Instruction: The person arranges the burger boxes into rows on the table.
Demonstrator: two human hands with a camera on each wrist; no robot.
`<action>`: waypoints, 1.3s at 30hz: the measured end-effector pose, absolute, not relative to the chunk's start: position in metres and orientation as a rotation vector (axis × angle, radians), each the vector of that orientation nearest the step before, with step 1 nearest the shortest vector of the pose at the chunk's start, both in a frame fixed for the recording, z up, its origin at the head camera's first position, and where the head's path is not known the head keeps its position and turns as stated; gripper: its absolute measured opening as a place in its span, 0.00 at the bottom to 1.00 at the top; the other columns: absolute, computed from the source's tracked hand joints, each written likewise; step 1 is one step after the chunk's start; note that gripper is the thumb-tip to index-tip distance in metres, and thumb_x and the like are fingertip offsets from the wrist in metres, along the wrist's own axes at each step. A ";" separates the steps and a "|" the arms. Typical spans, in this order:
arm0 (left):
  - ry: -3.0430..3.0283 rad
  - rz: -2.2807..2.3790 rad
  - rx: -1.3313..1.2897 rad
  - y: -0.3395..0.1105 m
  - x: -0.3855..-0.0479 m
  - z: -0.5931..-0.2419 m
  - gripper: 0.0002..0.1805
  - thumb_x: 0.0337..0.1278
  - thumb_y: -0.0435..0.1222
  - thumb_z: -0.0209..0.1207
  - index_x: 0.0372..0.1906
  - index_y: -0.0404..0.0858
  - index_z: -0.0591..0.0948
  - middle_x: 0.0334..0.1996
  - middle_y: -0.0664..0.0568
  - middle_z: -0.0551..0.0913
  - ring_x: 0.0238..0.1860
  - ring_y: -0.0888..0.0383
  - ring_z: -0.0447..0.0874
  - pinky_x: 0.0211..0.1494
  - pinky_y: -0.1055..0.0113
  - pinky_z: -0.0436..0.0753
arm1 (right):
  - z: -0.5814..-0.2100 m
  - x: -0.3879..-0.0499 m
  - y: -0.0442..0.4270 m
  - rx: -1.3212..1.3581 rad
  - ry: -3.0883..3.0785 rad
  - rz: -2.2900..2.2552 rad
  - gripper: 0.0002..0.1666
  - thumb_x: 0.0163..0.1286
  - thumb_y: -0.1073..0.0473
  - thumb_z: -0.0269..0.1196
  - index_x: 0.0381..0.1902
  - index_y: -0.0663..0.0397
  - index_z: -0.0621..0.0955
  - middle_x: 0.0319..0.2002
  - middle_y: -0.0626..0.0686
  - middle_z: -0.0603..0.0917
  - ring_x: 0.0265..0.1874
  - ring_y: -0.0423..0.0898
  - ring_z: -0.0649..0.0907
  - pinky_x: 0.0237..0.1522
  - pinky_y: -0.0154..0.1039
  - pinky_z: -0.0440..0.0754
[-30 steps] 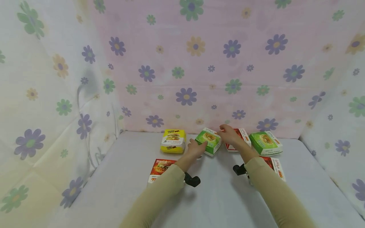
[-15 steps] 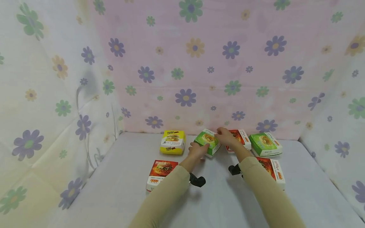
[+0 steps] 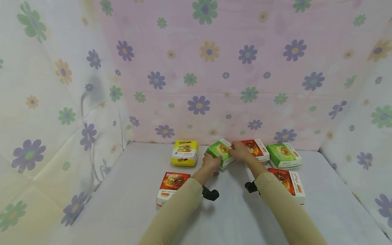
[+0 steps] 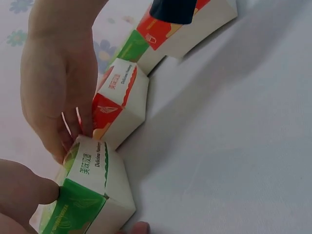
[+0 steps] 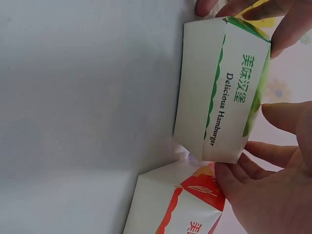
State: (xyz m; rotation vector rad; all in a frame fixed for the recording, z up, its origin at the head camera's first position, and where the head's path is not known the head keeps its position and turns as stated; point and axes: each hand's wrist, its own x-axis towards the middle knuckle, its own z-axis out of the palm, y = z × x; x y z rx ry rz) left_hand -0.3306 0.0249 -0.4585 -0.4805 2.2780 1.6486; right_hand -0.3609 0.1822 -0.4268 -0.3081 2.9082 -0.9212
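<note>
Two hands grip a green hamburger box (image 3: 221, 149) at the rear of a pale counter (image 3: 232, 214), the left hand (image 3: 211, 163) around its left end, the right hand (image 3: 241, 151) holding the other, thumb at the top edge. A yellow box (image 3: 184, 153) stands left; a red box (image 3: 256, 149) sits just right.

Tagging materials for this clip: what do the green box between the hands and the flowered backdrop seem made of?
The green box looks like thin card with a smooth printed finish: flat panels, crisp folded edges. The flowered backdrop looks like matte fabric, going by its soft creases, though plastic sheeting can't be ruled out.
</note>
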 end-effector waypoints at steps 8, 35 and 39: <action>2.280 1.648 -0.367 0.009 -0.335 -0.454 0.39 0.79 0.46 0.49 0.82 0.34 0.49 0.77 0.36 0.59 0.63 0.46 0.71 0.50 0.55 0.86 | -0.430 -0.350 0.176 -0.245 2.893 -0.956 0.31 0.72 0.61 0.58 0.66 0.77 0.70 0.59 0.71 0.77 0.56 0.62 0.76 0.62 0.59 0.74; 2.356 1.581 -0.328 0.012 -0.317 -0.447 0.44 0.73 0.52 0.56 0.78 0.29 0.54 0.73 0.33 0.62 0.61 0.45 0.71 0.48 0.55 0.86 | -0.417 -0.366 0.180 -0.111 2.659 -1.168 0.37 0.82 0.54 0.45 0.79 0.70 0.52 0.78 0.70 0.55 0.77 0.66 0.56 0.77 0.61 0.55; 2.322 1.609 -0.358 0.013 -0.316 -0.446 0.43 0.75 0.51 0.54 0.79 0.30 0.52 0.74 0.34 0.60 0.62 0.44 0.70 0.49 0.54 0.86 | -0.420 -0.373 0.182 -0.120 2.631 -1.181 0.38 0.81 0.55 0.45 0.79 0.69 0.51 0.79 0.70 0.53 0.78 0.66 0.54 0.77 0.60 0.52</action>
